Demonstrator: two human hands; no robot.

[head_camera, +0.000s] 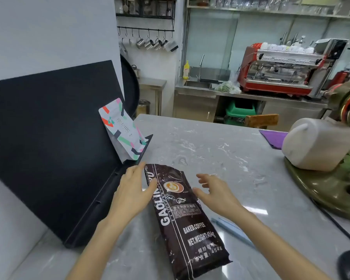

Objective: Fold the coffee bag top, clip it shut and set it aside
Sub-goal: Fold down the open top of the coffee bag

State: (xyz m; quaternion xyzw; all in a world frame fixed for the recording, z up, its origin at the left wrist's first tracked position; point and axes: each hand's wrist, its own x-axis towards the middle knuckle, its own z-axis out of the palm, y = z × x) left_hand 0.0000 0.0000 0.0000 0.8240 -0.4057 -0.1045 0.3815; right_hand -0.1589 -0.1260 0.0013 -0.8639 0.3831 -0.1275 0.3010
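A dark brown coffee bag lies flat on the grey marble counter, its top end pointing away from me. My left hand rests against the bag's upper left edge, fingers spread, thumb on the bag. My right hand hovers just right of the bag's upper part, fingers apart, holding nothing. A long pale blue clip lies on the counter to the right of the bag, partly hidden under my right forearm.
A black board stand leans on the left wall, holding a white patterned pouch. At right stand a white jug, a purple cloth and a green machine base. A black cable crosses the right corner.
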